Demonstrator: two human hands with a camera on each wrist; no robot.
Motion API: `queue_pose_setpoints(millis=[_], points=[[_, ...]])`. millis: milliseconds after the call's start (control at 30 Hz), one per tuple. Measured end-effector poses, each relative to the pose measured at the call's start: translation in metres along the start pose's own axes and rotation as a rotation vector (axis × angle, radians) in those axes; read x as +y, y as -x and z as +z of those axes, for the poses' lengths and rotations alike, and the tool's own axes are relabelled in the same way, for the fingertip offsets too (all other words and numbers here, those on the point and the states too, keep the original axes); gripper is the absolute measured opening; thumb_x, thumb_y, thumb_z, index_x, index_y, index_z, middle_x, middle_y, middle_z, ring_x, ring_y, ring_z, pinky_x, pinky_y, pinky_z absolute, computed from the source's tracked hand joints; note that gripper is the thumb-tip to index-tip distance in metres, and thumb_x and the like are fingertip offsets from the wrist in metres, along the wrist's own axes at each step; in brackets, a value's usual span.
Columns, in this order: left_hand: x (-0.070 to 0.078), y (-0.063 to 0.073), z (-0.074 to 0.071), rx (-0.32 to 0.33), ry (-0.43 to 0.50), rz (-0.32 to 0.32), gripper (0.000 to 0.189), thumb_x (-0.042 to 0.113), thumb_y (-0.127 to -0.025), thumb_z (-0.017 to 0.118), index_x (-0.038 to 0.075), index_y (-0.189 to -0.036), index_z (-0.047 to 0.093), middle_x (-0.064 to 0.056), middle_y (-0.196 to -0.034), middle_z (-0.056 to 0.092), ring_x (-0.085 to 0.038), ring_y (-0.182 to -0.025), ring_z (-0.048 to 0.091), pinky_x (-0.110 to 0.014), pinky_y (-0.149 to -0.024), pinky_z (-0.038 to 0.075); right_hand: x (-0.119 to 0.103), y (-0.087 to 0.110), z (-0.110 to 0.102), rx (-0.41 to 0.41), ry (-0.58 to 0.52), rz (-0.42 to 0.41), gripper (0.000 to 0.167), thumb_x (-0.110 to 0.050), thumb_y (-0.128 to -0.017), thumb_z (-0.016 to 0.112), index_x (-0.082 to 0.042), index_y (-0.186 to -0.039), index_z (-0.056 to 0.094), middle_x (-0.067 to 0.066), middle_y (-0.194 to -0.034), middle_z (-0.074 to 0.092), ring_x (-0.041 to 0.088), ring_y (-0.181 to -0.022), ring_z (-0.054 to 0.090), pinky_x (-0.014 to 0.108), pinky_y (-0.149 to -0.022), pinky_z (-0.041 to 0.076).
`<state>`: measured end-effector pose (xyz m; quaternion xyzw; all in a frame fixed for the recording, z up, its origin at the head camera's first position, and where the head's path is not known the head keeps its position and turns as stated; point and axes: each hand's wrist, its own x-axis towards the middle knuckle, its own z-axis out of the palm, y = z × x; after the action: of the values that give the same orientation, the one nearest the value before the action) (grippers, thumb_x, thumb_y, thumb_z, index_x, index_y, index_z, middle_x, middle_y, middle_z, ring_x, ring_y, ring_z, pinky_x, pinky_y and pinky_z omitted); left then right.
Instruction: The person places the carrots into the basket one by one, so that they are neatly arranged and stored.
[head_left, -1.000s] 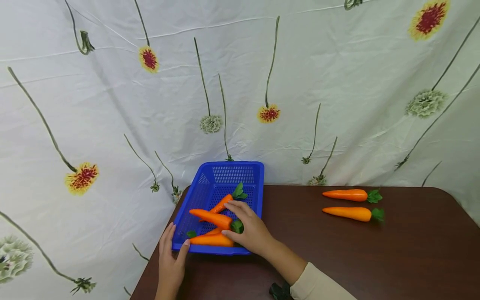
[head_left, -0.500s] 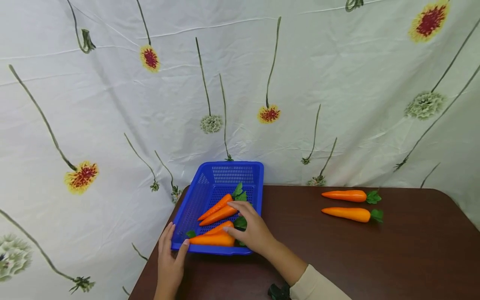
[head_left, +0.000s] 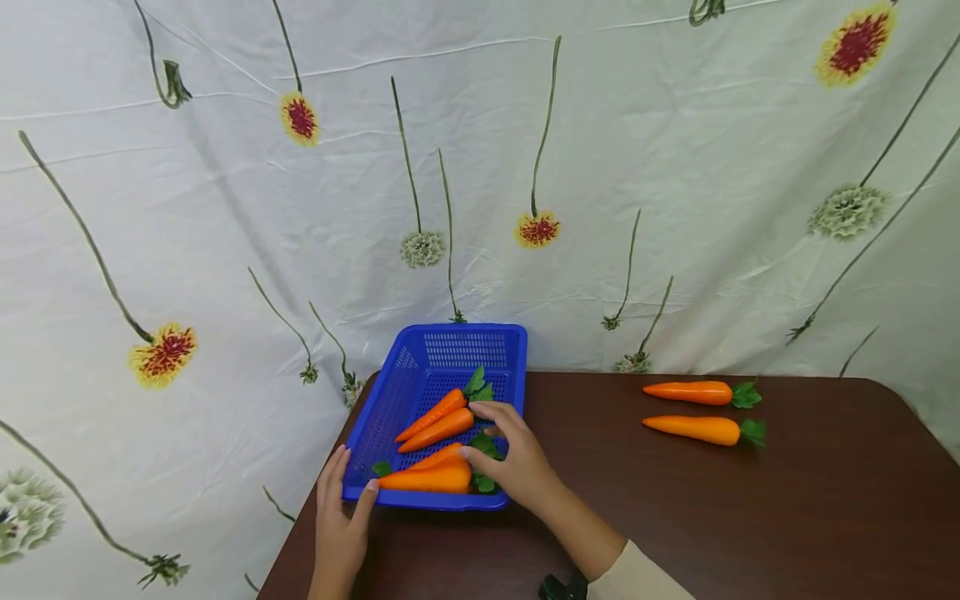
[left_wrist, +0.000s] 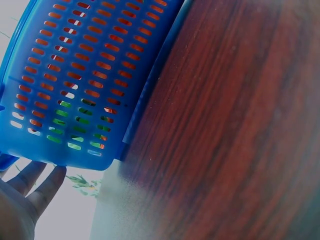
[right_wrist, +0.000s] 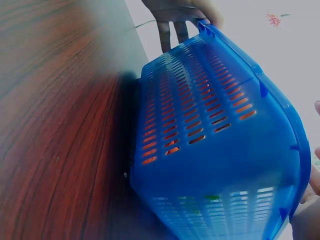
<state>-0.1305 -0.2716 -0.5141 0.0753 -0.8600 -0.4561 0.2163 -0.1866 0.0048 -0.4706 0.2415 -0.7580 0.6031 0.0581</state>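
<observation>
A blue plastic basket (head_left: 517,375) holds several orange toy carrots with green leaf tops. Two of them, an upper carrot (head_left: 431,416) and a lower carrot (head_left: 438,431), lie side by side on a slant. Closer to the front wall lie a partly covered carrot (head_left: 441,456) and a thicker carrot (head_left: 427,479). My left hand (head_left: 341,521) grips the near left corner, thumb at the rim and fingers (left_wrist: 47,190) along the outside. Over the basket's right side, my right hand (head_left: 519,458) has thumb and forefinger spread apart above the leaf tops, holding nothing.
Two more carrots, a far carrot (head_left: 688,392) and a nearer carrot (head_left: 693,428), lie on the dark brown table (head_left: 750,517) to the right. Behind the table hangs a white flowered cloth (head_left: 600,150). A small black object (head_left: 558,587) shows beside the right sleeve.
The carrot at my right hand has come down alongside the upper one in the basket. My right hand has let go and shifted slightly right; my left hand stays put.
</observation>
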Motion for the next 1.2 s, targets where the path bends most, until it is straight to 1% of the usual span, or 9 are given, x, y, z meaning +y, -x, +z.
queue_pose_setpoints(millis=[67,167,267,400,500,667,800,1000,1200], points=[[0.0,0.0,0.0,-0.002,-0.002,-0.002,0.067,0.025,-0.097,0.067,0.012,-0.156,0.037,-0.01,-0.164,0.028,-0.036,-0.148,0.028,-0.067,-0.117,0.026,0.001,0.002,-0.003,0.017,0.001,0.018,0.055,-0.031,-0.092,0.075,-0.027,-0.143,0.054,-0.005,-0.146,0.05,0.021,-0.127,0.057,0.046,-0.107,0.049],[-0.001,0.0,0.0,-0.003,0.0,-0.004,0.067,0.025,-0.097,0.067,0.013,-0.156,0.037,-0.01,-0.164,0.028,-0.035,-0.148,0.029,-0.067,-0.117,0.026,0.004,0.006,-0.008,0.052,0.016,0.032,0.054,-0.031,-0.093,0.075,-0.033,-0.142,0.054,-0.006,-0.145,0.05,0.021,-0.124,0.059,0.044,-0.107,0.049],[0.0,-0.001,0.0,-0.004,0.001,-0.004,0.068,0.025,-0.097,0.068,0.014,-0.157,0.037,-0.009,-0.164,0.028,-0.034,-0.148,0.029,-0.066,-0.117,0.027,0.007,0.009,-0.013,0.094,0.043,0.013,0.053,-0.03,-0.093,0.075,-0.035,-0.141,0.054,-0.005,-0.144,0.052,0.019,-0.125,0.059,0.039,-0.107,0.05],[0.001,0.0,0.0,-0.008,0.002,-0.005,0.067,0.025,-0.097,0.067,0.014,-0.157,0.037,-0.008,-0.164,0.028,-0.034,-0.148,0.029,-0.066,-0.117,0.027,0.011,0.013,-0.02,0.156,0.07,-0.038,0.053,-0.024,-0.091,0.076,-0.029,-0.14,0.057,-0.002,-0.14,0.055,0.019,-0.124,0.059,0.036,-0.105,0.051],[0.0,0.0,0.001,-0.011,0.004,-0.006,0.067,0.025,-0.098,0.067,0.014,-0.157,0.037,-0.008,-0.165,0.028,-0.034,-0.148,0.029,-0.065,-0.117,0.027,0.015,0.015,-0.025,0.198,0.091,-0.066,0.053,-0.021,-0.09,0.077,-0.024,-0.139,0.058,0.001,-0.138,0.057,0.02,-0.12,0.06,0.034,-0.102,0.052],[0.0,0.0,0.0,-0.008,0.0,-0.001,0.067,0.025,-0.098,0.067,0.014,-0.157,0.037,-0.009,-0.165,0.027,-0.034,-0.148,0.029,-0.066,-0.117,0.027,0.021,0.017,-0.035,0.235,0.108,-0.066,0.051,-0.019,-0.09,0.078,-0.017,-0.137,0.06,0.002,-0.136,0.058,0.024,-0.117,0.061,0.034,-0.099,0.053],[0.0,0.0,0.0,-0.009,0.002,-0.001,0.067,0.025,-0.098,0.067,0.014,-0.157,0.036,-0.009,-0.165,0.027,-0.034,-0.148,0.029,-0.066,-0.117,0.027,0.026,0.019,-0.044,0.263,0.112,-0.048,0.05,-0.018,-0.09,0.078,-0.013,-0.136,0.061,0.002,-0.133,0.059,0.025,-0.12,0.06,0.035,-0.099,0.053],[0.001,0.001,0.0,-0.011,0.012,-0.002,0.067,0.024,-0.098,0.067,0.014,-0.157,0.037,-0.009,-0.165,0.027,-0.035,-0.148,0.028,-0.067,-0.117,0.026,0.032,0.024,-0.062,0.299,0.125,0.002,0.049,-0.019,-0.089,0.079,-0.02,-0.135,0.062,0.001,-0.132,0.06,0.024,-0.121,0.058,0.034,-0.099,0.052],[0.002,0.001,-0.001,-0.009,0.015,-0.006,0.067,0.023,-0.098,0.067,0.015,-0.157,0.037,-0.008,-0.165,0.027,-0.034,-0.148,0.029,-0.065,-0.117,0.027,0.04,0.03,-0.08,0.346,0.134,0.062,0.048,-0.02,-0.088,0.079,-0.021,-0.134,0.063,0.003,-0.131,0.06,0.013,-0.116,0.057,0.041,-0.099,0.053]])
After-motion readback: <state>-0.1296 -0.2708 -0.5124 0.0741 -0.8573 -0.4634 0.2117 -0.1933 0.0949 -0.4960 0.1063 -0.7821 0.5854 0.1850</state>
